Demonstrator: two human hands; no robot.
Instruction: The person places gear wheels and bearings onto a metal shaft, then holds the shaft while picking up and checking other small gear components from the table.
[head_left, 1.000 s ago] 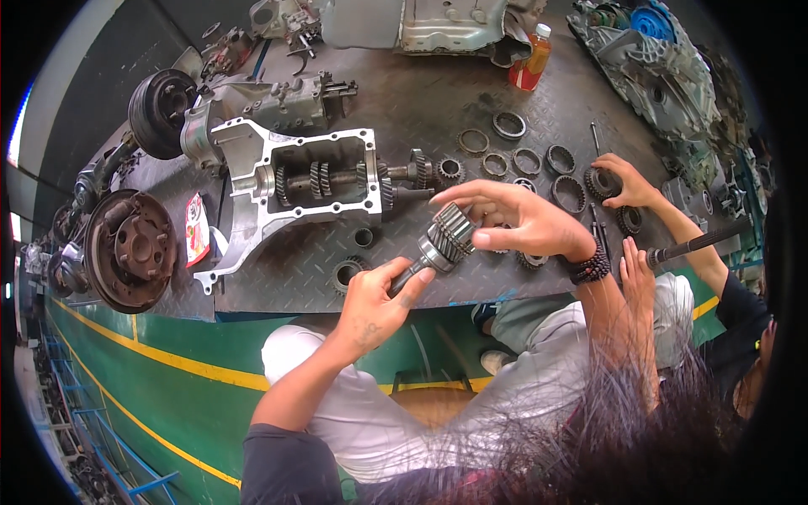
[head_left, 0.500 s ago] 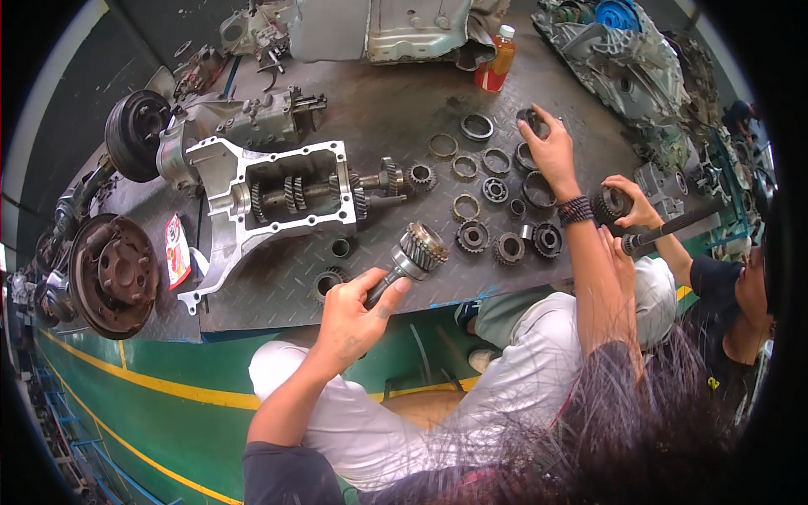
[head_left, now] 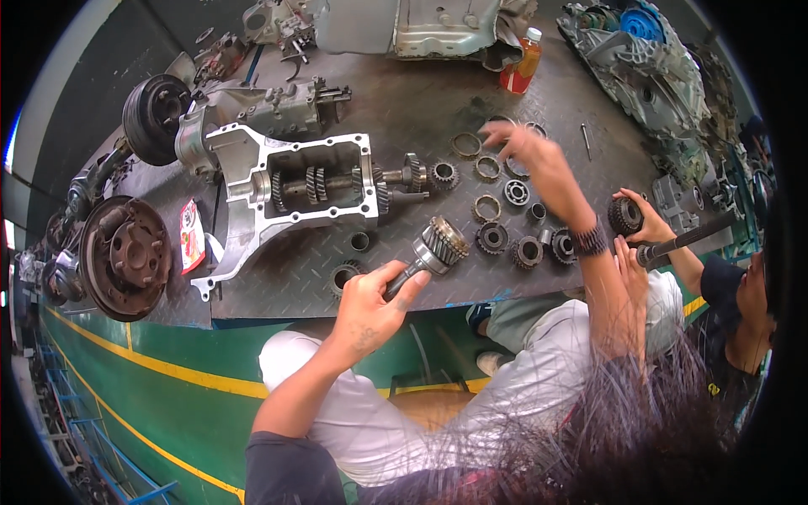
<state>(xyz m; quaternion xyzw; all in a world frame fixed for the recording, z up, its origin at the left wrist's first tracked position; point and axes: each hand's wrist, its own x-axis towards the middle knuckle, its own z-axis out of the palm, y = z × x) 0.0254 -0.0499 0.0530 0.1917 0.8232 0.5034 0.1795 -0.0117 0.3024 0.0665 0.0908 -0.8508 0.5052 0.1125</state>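
Note:
My left hand (head_left: 370, 307) grips a gear shaft (head_left: 409, 282) by its narrow end. A helical gear (head_left: 435, 251) and a brass-toned toothed ring sit at the shaft's upper end, above the table's front edge. My right hand (head_left: 539, 160), smeared by motion, hovers with fingers spread over loose rings and bearings; I see nothing held in it. A brass ring (head_left: 467, 145) lies just left of its fingertips. Below it are a ball bearing (head_left: 517, 193), another brass ring (head_left: 486, 208) and toothed gears (head_left: 528, 252). My hand and forearm hide some parts.
An open gearbox housing (head_left: 244, 240) with geared shafts stands left of centre. Rusty brake drum (head_left: 126, 258) is at far left; a drink bottle (head_left: 522, 63) stands behind. At right, another person's hands hold a gear (head_left: 624, 215) and a long shaft (head_left: 690, 238).
My right hand has moved slightly left and nearer, and the dark ring is no longer seen in its fingers. The left hand still holds the gear shaft. The whole view has shifted somewhat.

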